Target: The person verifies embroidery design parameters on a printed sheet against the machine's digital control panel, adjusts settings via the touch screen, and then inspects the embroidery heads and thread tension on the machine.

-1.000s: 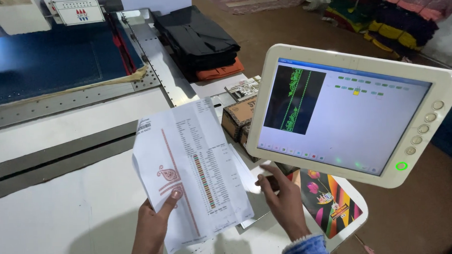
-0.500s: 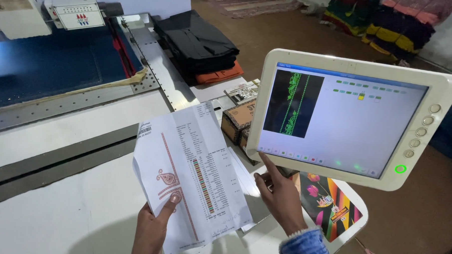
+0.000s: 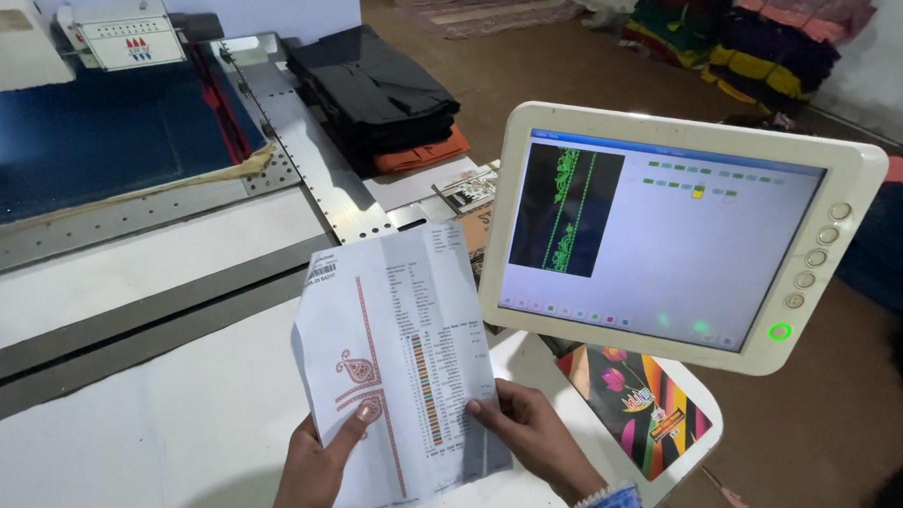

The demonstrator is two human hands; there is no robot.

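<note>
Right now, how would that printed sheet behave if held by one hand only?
The printed sheet looks thin and light, so probably floppy. Both the left hand and right hand pinch its lower edge, and it already curves along a crease, so it would likely droop.

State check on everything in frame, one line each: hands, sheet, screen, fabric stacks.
Left hand: gripping the printed white paper sheet at its lower left.
Right hand: pinching the sheet's lower right edge.
Printed white paper sheet: unfolded, held up, tilted.
White-framed touchscreen monitor: on, showing a green pattern; green button lit.
Black folded fabric stack: folded, lying on an orange piece.
</note>
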